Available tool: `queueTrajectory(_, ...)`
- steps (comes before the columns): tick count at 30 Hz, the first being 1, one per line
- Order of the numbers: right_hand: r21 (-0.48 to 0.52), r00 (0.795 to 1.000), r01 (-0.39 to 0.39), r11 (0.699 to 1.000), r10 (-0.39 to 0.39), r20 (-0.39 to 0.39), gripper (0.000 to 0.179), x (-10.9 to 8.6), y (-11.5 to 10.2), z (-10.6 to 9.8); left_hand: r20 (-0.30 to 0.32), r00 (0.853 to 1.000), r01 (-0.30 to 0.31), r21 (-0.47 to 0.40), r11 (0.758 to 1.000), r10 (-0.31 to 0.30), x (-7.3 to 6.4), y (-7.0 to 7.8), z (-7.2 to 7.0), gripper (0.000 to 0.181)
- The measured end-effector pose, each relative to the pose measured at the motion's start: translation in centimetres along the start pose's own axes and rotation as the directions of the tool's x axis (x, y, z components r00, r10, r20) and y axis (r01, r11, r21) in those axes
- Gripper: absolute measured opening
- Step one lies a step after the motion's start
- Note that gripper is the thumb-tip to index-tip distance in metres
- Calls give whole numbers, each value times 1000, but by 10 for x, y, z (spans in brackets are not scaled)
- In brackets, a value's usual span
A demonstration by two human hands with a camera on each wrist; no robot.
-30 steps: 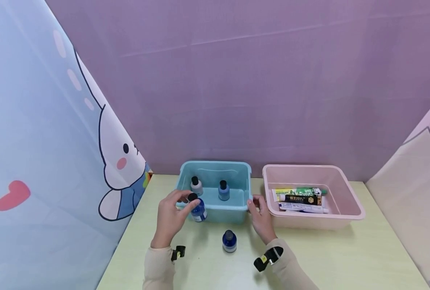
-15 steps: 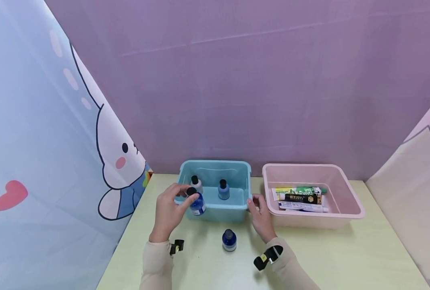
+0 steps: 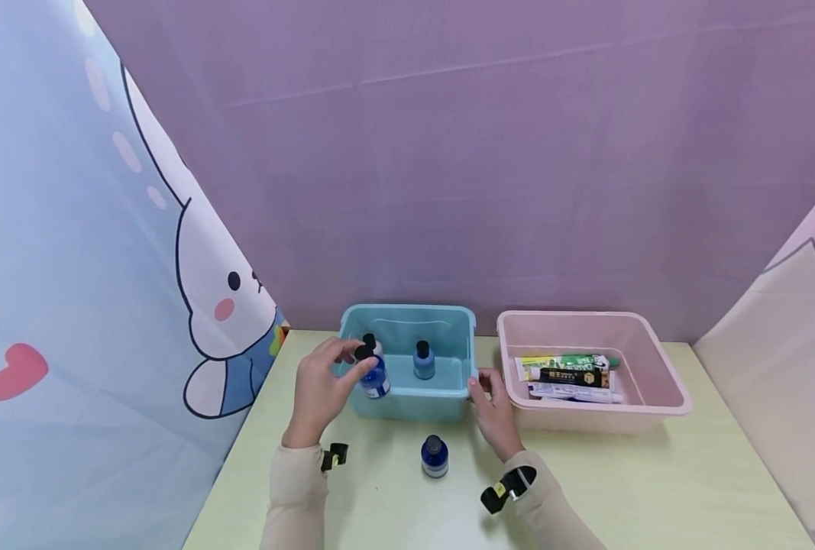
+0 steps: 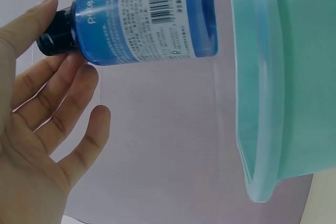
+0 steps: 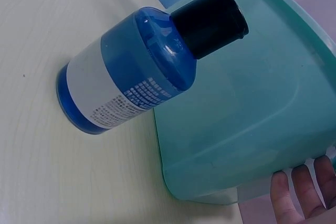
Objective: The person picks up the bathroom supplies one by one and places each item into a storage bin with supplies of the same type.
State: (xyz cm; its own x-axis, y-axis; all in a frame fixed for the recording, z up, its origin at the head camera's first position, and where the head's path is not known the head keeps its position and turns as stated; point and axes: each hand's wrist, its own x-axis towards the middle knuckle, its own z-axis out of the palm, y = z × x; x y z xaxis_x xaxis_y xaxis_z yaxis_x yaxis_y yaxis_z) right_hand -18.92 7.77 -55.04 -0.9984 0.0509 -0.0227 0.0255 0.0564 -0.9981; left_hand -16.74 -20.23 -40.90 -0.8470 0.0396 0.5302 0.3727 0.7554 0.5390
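Between thumb and fingers, my left hand (image 3: 321, 389) pinches the black cap of a blue bottle (image 4: 142, 19). The bottle hangs upright over the front rim of a teal bin (image 3: 414, 407), its label and barcode showing in the left wrist view. My right hand (image 3: 493, 414) holds the bin's front right corner, thumb at the rim, fingertips (image 5: 282, 184) against the outer wall. Inside the bin stand a white bottle (image 3: 378, 349), partly hidden by the held one, and a smaller-looking blue bottle (image 3: 424, 363). Another blue bottle (image 5: 121, 69) stands on the table before the bin.
A pink bin (image 3: 599, 412) with several toothpaste tubes (image 3: 572, 378) stands to the right, close by my right hand. A purple cloth (image 3: 448, 191) hangs behind the pale table (image 3: 682, 489). A printed cloth (image 3: 105, 305) covers the left side.
My left hand has raised the blue bottle and carried it away from me, from in front of the teal bin to over its front rim. My right hand has stayed at the corner.
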Motion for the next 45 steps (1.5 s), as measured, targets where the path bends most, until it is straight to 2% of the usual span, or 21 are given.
queueTrajectory(6, -7, 1000, -3, 1000, 3, 4, 35, 0, 0, -1, 45, 999, 21, 31, 999, -22, 6, -1, 0, 37)
queueTrajectory(14, -5, 1000, -11, 1000, 11, 10, 32, -3, -2, -1, 81, 995, 54, 9, 999, -54, 12, 1, 0, 37)
queueTrajectory(26, -8, 1000, 10, 1000, -10, 2, 32, -2, -1, -1, 97, 989, 117, -5, 993, -116, 22, 2, 2, 38)
queueTrajectory(35, -22, 1000, 8, 1000, -8, -4, 36, 0, 0, -1, 89, 986, 143, -45, 989, -138, 26, 0, 6, 36)
queueTrajectory(45, 1, 1000, -5, 1000, 5, 16, 39, 0, -3, -1, 120, 980, 169, -80, 982, -159, 30, -5, 11, 34)
